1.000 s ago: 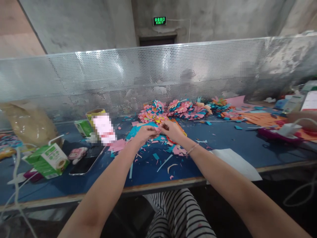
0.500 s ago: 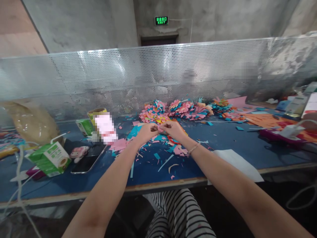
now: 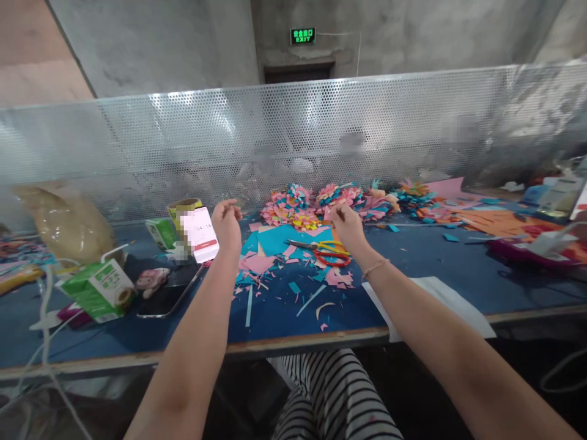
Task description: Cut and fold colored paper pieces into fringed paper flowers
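Observation:
Beside the lit phone, my left hand [image 3: 227,225] is raised above the table with its fingers loosely bent and apart, and nothing shows in it. My right hand [image 3: 349,230] pinches a small pink paper piece [image 3: 328,213] in front of the pink, blue and yellow paper flowers [image 3: 300,208]. Between the hands, scissors with yellow and red handles [image 3: 332,250] lie by blue paper sheets [image 3: 277,239]. Pink and blue scraps [image 3: 259,263] are scattered nearer the front edge.
At the left are a lit phone [image 3: 204,235], a tape roll [image 3: 183,209], a green-and-white carton [image 3: 101,290] and a dark phone [image 3: 165,296]. White paper [image 3: 435,305] overhangs the front edge. Orange sheets [image 3: 495,222] lie right; a perforated metal screen [image 3: 284,128] stands behind.
My hands, together over the scraps before, have moved apart. The left went left and up; the right moved slightly right and up with pink paper. The scissors and blue sheets are now uncovered.

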